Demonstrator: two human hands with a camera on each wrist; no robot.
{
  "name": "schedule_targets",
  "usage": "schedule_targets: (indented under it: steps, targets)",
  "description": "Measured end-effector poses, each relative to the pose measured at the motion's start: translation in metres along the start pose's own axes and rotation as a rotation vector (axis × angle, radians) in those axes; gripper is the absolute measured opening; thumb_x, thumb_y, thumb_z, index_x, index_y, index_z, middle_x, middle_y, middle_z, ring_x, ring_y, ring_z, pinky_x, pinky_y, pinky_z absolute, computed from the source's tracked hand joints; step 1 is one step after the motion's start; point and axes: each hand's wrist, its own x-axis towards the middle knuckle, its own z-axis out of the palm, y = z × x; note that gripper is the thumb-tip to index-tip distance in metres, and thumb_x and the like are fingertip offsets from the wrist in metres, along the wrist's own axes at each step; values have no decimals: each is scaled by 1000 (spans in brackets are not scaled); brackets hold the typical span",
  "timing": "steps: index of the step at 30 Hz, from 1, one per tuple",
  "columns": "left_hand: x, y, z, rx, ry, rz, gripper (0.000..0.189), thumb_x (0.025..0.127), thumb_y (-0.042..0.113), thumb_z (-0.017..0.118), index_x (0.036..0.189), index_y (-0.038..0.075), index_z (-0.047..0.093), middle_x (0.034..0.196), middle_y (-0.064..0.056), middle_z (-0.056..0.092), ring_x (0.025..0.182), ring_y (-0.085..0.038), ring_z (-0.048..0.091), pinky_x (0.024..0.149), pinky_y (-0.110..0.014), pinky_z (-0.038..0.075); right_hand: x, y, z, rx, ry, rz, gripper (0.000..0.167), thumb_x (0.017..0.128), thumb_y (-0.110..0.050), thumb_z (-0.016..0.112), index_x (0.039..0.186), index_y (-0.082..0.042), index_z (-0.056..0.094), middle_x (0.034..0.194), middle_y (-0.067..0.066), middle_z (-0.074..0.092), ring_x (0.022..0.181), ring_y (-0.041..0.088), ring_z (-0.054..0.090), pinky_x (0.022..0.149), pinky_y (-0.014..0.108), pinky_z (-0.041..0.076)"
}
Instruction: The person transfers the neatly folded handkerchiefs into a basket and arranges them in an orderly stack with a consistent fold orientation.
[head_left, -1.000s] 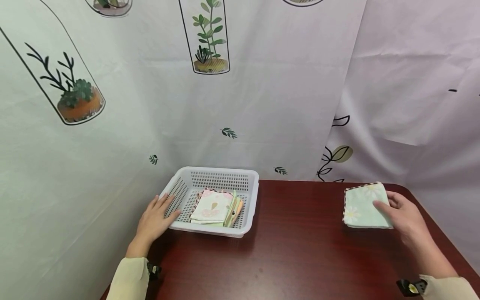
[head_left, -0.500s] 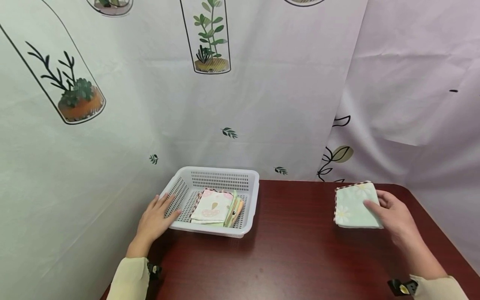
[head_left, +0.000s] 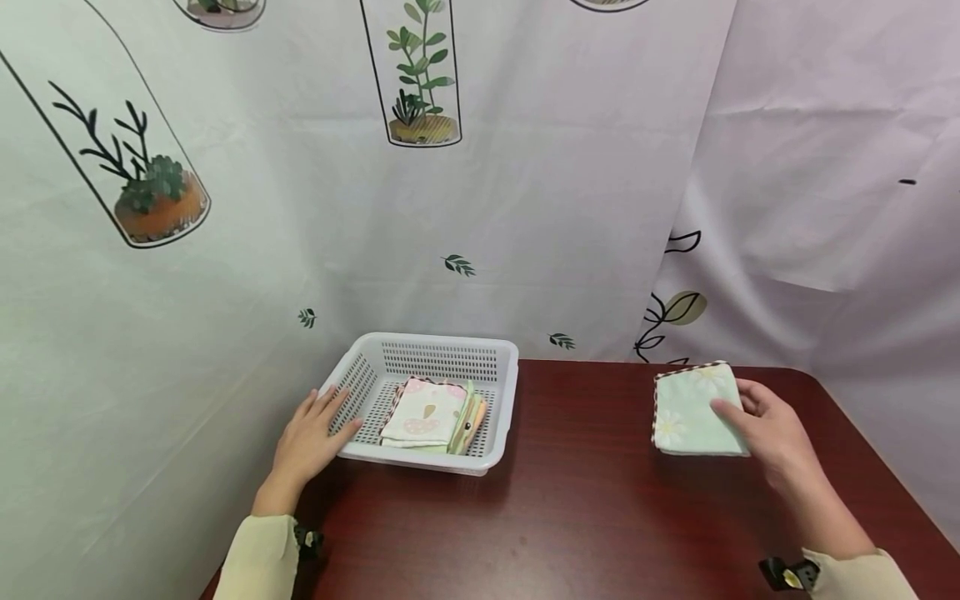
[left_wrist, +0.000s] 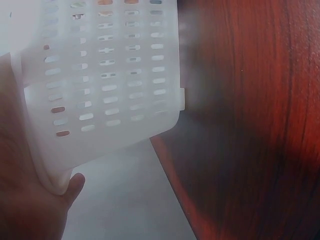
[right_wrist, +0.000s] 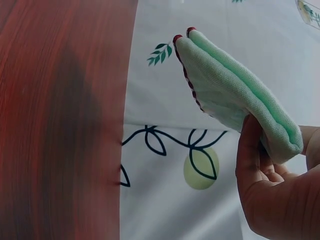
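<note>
My right hand [head_left: 776,429] pinches a folded mint-green small towel [head_left: 693,412] with white daisies and a dark-and-white stitched edge, thumb on the near face. It is held up above the right side of the table; in the right wrist view the towel [right_wrist: 240,90] shows its thick folded layers. My left hand [head_left: 307,442] rests with spread fingers on the left corner of a white plastic basket [head_left: 506,400]. Inside the basket lie a folded white towel [head_left: 423,414] with pink print and, beside it, green and orange folded cloths [head_left: 468,425] leaning together.
The dark red wooden table [head_left: 570,500] spans the front and right, its rounded far corner near the right hand. Behind and to the left hangs a pale curtain [head_left: 562,208] printed with plants. The basket stands close to it at the table's left.
My right hand has moved left with the mint-green towel, keeping about the same height. My left hand and the basket have stayed put.
</note>
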Motion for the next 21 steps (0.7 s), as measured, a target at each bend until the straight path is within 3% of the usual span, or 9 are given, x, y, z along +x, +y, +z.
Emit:
schedule_targets:
  steps: [15,21]
  targets:
    - [-1,0,0,1,-4,-2,77,98,59,54,155,9,41,161,-21,35,149,-48,21,112,-71,25,-1,-11,24,93,-6,23,57,99,-25,68,141,3,42,89,-29,62,70,3,67,59,27,58]
    - [-1,0,0,0,3,6,76,98,58,54,155,9,41,160,-22,35,149,-48,21,113,-70,25,-2,-19,32,303,-36,41,36,96,-18,72,126,-13,52,92,-22,68,70,5,69,59,26,58]
